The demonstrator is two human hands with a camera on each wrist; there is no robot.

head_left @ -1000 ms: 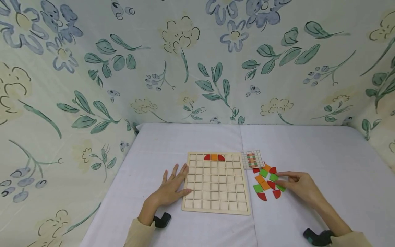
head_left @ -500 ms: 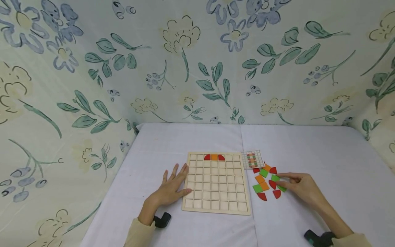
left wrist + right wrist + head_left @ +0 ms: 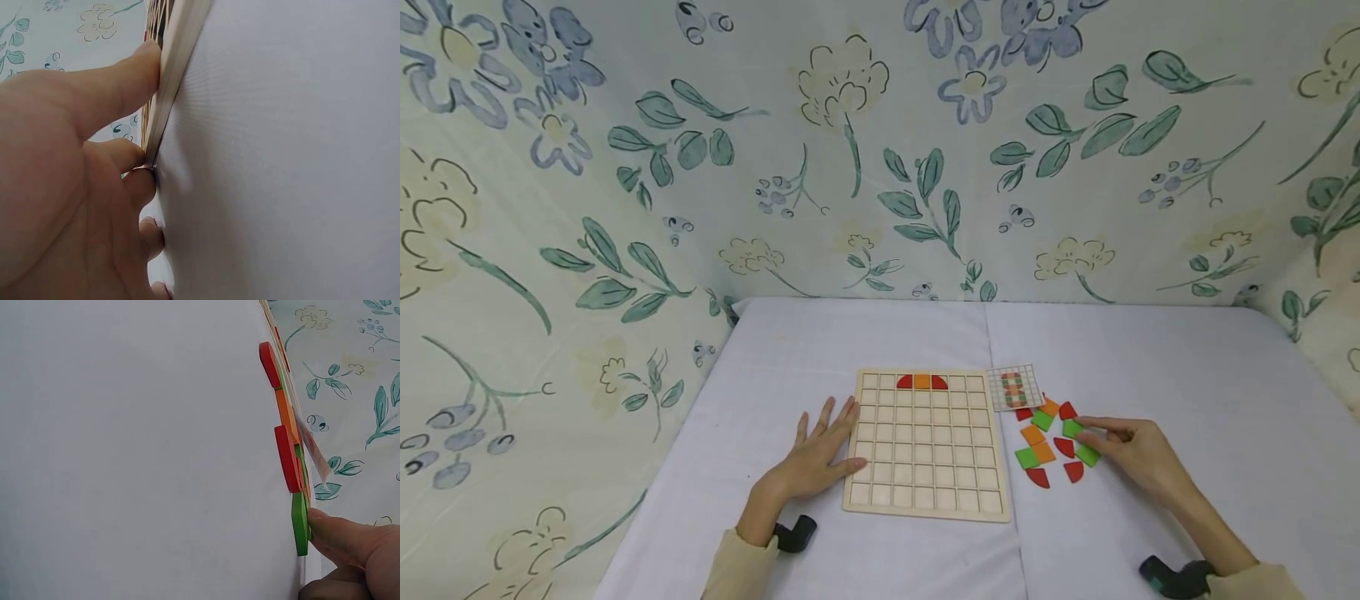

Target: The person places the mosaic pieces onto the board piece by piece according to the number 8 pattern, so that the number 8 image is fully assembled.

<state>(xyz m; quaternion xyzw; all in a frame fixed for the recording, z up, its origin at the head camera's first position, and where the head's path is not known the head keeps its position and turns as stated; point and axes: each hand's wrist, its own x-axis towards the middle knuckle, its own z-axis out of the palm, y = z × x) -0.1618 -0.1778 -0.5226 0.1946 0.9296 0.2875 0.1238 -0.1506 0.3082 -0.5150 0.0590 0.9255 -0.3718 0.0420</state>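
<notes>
In the head view my left hand (image 3: 815, 458) lies with fingers spread at the left edge of a wooden grid board (image 3: 925, 450). Its thumb reaches onto the frame; the left wrist view shows the thumb (image 3: 119, 87) against the board's side. Two red quarter-round pieces with an orange square (image 3: 922, 382) between them sit in the top row. My right hand (image 3: 1138, 454) pinches a green square tile (image 3: 1072, 428) between thumb and index finger, at the right of the loose pieces. Another green tile (image 3: 1087, 455) lies below the thumb.
A small pattern card (image 3: 1015, 388) lies against the board's top right corner, overlapping a few pieces. Loose red, orange and green pieces (image 3: 1033, 436) are scattered between board and right hand. A floral cloth (image 3: 880, 167) hangs behind the white-covered table (image 3: 1187, 367).
The green tile at my right fingertips has shifted slightly right and away from me. The neighbouring red and green pieces have moved a little right. My left hand and the board stay put.
</notes>
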